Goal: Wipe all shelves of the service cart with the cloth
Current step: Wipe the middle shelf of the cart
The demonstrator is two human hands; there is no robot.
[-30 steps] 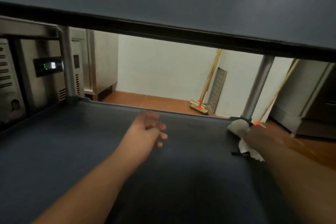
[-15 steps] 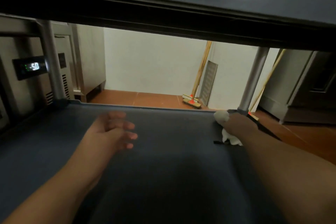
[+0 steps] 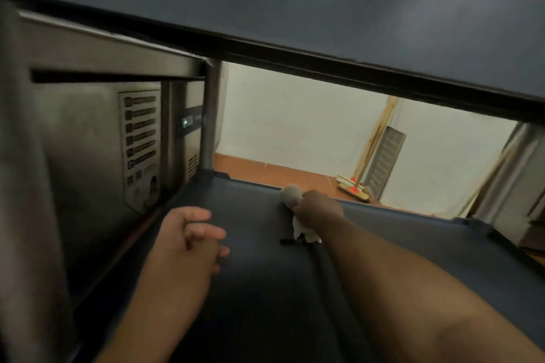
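cloth (image 3: 292, 196) mostly hidden under right hand (image 3: 320, 211) — appliance label (image 3: 141, 144) blurred

A single head-worn view looks from low between two cart shelves, tilted clockwise, forward along the dark lower shelf (image 3: 265, 289). The upper shelf (image 3: 324, 3) fills the top of the picture close overhead. It faces the far white wall (image 3: 295, 127) across the floor.

My cloth (image 3: 295, 197) is white against the dark blue-grey shelf (image 3: 265, 274); beyond lie terracotta floor tiles (image 3: 280, 174) and a white wall (image 3: 295, 121)
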